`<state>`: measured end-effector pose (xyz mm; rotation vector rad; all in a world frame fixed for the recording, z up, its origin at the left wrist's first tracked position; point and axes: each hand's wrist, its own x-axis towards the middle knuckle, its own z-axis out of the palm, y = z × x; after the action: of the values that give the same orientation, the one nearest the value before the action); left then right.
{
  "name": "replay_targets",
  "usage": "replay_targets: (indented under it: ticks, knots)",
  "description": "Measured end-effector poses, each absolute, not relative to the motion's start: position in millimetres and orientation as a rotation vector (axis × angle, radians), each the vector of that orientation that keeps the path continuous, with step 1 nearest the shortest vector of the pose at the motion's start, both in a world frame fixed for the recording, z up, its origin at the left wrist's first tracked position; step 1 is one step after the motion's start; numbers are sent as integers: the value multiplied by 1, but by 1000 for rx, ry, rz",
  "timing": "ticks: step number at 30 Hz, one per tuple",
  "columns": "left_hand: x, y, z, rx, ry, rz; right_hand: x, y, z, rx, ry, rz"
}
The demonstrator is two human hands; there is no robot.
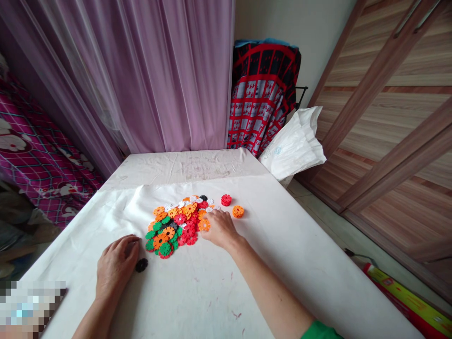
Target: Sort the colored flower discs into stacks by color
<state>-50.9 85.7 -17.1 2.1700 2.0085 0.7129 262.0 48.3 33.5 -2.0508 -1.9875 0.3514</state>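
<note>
A pile of plastic snowflake-shaped building discs [180, 219] in red, orange, green, white and black lies on the white-covered table [197, 287]. My right hand [221, 229] is at the pile's right edge, its fingers closed at an orange notched disc [204, 225]; the fingertips are partly hidden. Just beyond that hand sit a small stack of red discs [226, 200] and a stack of orange discs [238, 211]. My left hand [118, 263] rests left of the pile with loosely bent fingers and nothing visible in them. Close beside its thumb lies a black disc [141, 265].
A blurred-out flat object [28, 308] lies at the table's near left corner. Purple curtains [169, 75] hang behind the far edge. A white bag [294, 143] stands off the right far corner, near wooden wardrobe doors [381, 113]. A yellow-red box [406, 301] is at lower right.
</note>
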Motion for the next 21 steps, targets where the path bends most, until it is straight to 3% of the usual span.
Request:
replay_targets:
  ticks: [9,21]
  knots:
    - [-51,86,-16,2125,2016,695,376,44,29,-2134,-1428,296]
    - [-49,85,-16,2124,2020,699,368,45,27,-2268,-1546,340]
